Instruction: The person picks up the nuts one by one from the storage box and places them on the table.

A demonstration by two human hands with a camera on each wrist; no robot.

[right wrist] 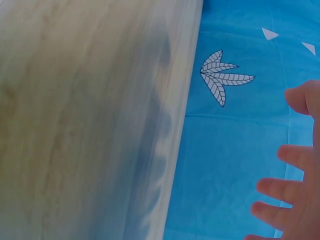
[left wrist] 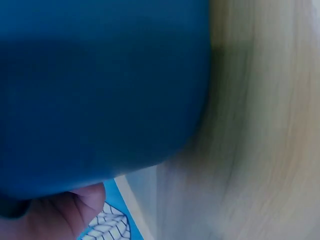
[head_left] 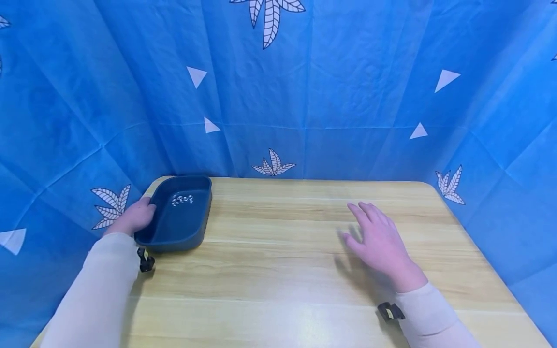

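Left hand (head_left: 136,216) has its grip curled onto the near-left rim of the dark blue tray (head_left: 180,222), over at the bench's (head_left: 278,241) far left corner. Right hand (head_left: 380,239) is spread loose above the wood, nothing in it. My worry: one-sided hold, so a jerk or tip could send those little shiny pieces (head_left: 182,199) sliding, maybe off the edge.

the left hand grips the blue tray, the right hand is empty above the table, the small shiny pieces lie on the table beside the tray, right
Not quite: the small shiny pieces lie inside the blue tray, not on the table beside it, as the head view shows. Otherwise right: the left hand grips the tray and the right hand is empty above the table.
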